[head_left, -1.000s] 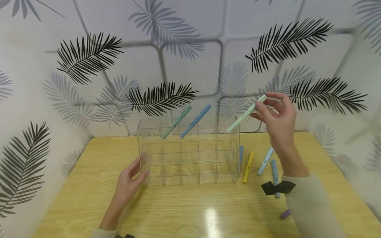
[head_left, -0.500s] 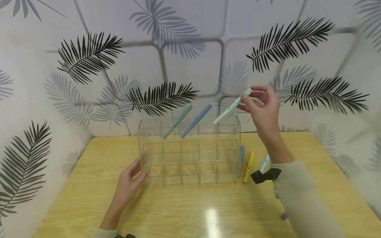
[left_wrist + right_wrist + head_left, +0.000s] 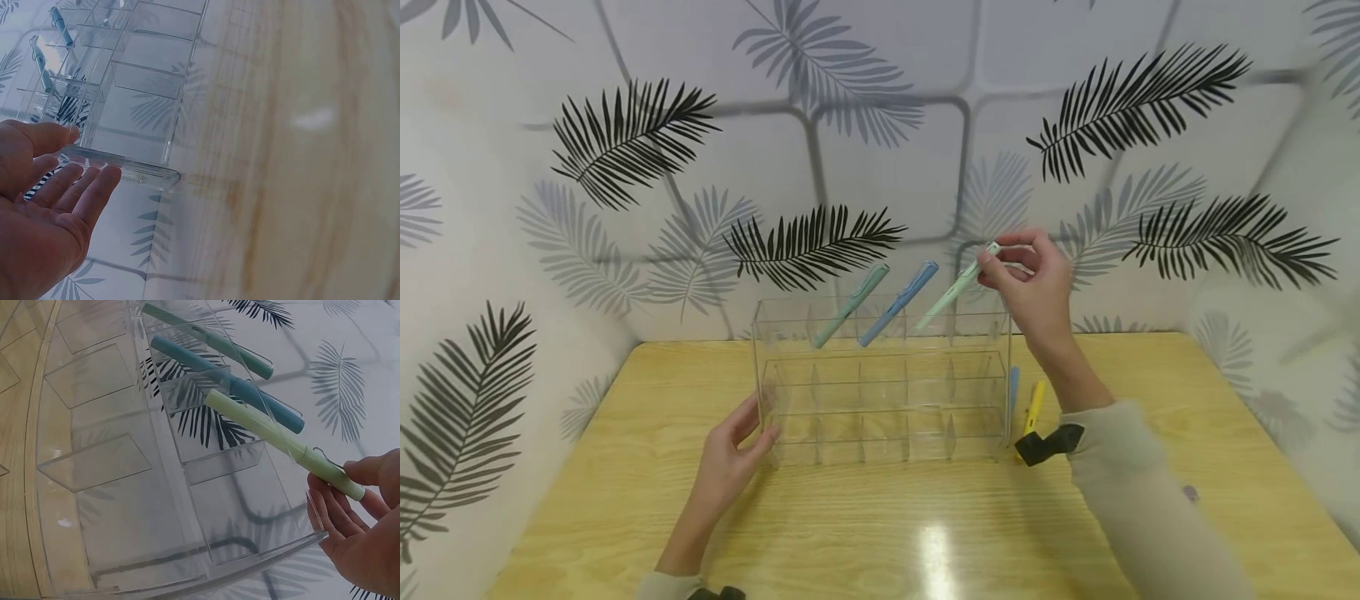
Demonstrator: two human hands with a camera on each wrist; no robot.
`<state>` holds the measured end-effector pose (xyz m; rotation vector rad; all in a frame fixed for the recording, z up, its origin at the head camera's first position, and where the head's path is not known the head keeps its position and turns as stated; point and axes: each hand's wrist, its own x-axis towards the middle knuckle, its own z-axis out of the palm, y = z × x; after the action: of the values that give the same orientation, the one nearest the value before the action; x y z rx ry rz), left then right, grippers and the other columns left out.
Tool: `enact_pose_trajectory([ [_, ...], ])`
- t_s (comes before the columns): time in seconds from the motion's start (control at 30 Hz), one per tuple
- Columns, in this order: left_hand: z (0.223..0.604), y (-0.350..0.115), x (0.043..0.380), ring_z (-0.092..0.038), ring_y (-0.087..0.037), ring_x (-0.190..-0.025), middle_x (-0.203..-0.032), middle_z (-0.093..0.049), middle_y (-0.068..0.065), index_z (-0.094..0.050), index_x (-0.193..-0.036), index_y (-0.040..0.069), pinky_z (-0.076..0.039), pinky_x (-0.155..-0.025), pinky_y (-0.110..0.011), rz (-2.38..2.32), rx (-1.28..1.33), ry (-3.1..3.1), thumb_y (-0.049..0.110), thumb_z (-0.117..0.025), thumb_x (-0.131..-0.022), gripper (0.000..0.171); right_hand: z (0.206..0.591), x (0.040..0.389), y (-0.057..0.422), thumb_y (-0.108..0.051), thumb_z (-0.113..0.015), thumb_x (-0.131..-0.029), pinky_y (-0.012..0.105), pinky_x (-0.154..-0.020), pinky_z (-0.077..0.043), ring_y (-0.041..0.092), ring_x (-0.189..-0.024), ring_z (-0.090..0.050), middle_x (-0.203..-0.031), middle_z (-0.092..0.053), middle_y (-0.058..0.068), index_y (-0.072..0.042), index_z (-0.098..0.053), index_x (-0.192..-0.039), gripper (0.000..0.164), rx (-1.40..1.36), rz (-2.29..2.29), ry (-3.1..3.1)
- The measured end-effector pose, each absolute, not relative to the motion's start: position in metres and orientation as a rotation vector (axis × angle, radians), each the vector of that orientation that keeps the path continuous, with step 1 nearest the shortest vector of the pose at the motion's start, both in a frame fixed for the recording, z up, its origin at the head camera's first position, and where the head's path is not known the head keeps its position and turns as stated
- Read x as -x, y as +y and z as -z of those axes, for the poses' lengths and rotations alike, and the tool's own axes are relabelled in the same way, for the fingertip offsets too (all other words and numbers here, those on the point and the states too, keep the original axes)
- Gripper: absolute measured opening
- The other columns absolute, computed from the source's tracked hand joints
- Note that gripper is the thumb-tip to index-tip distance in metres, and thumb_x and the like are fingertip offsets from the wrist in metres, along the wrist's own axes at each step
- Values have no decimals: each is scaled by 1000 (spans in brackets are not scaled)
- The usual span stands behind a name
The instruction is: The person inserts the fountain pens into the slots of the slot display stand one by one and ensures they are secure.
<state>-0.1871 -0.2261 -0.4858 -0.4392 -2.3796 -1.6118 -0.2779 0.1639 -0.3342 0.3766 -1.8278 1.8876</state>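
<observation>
At the rack's top tier: the pale green pen (image 3: 953, 292) is held aslant, cap end up at the right, barrel end down at the left, against the clear rack (image 3: 883, 450).
Pen from grip: the barrel runs leftward and down from the right hand (image 3: 1033, 287); its long axis lies roughly parallel to the blue pen (image 3: 898, 304) and the darker green pen (image 3: 852, 306), both leaning in the same tier.
Barrel end: in line with the fourth top compartment from the left (inside it or just above, the views do not settle); judged the governing relation.
Right hand: thumb and fingers pinch the capped end, by the clip; plainly the nearer hand.
Left hand (image 3: 730, 458): at the rack's left side panel, well apart from the pale green pen; fingers loosely extended, fingertips at the panel (pressure cannot be told).
Table (image 3: 850, 533): pale wood grain, with a patch of glare in front of the rack, which stands upright.
Right of the rack: a yellow pen (image 3: 1035, 404), partly hidden by the black band (image 3: 1048, 444) at the right cuff, and a second blue pen (image 3: 1014, 387) just beside it; beyond the sleeve (image 3: 1127, 475), a small purple end (image 3: 1191, 493) (too little shows to identify).
Wall (image 3: 880, 183): behind the table, patterned with black and grey leaf sprays.
</observation>
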Motion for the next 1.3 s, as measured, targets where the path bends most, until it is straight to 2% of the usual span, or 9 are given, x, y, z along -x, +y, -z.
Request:
enact_pose_trajectory([
  [0.2,486,-226,187,-49,-46,-134,-147,-49,-30,-44,-147,-13,-46,-105,-44,1618,443,-2377,-4,-66,-97,55,340,278,157,-5,-74,-94,29,-75,-64,10,-71,-73,-95,-67,17,12,-59,-117,32,-355,-1797,-1939],
  [0.4,486,-226,186,-48,-47,-134,-148,-48,-30,-44,-147,-12,-47,-104,-32,1647,471,-2359,-4,-65,-98,55,341,275,153,-3,-71,-96,18,-70,-60,3,-71,-68,-100,-69,25,11,-61,-116,26,-401,-1605,-2044],
  [0.53,486,-226,185,-47,-47,-136,-149,-47,-30,-43,-149,-11,-48,-103,-34,1683,464,-2360,-3,-65,-99,55,332,264,148,0,-70,-95,13,-73,-56,2,-77,-65,-99,-70,27,13,-63,-112,23,-394,-1495,-2068],
  [0.73,485,-226,185,-44,-50,-137,-150,-45,-31,-42,-150,-11,-53,-97,-31,1746,454,-2347,-3,-64,-99,55,328,258,149,2,-70,-95,14,-75,-54,6,-80,-64,-99,-69,29,16,-62,-109,22,-387,-1494,-2054],
  [1.13,485,-225,186,-44,-49,-137,-150,-45,-31,-42,-149,-11,-51,-97,-24,1725,481,-2334,-4,-64,-99,55,354,282,166,-7,-72,-97,18,-71,-56,7,-74,-70,-94,-72,24,8,-61,-116,27,-443,-1629,-2027],
  [1.3,485,-225,186,-45,-49,-136,-150,-46,-31,-43,-149,-11,-50,-98,-23,1708,479,-2336,-4,-64,-99,55,353,278,170,-18,-73,-98,18,-77,-56,8,-84,-70,-104,-71,20,4,-59,-125,37,-376,-1633,-2106],
])
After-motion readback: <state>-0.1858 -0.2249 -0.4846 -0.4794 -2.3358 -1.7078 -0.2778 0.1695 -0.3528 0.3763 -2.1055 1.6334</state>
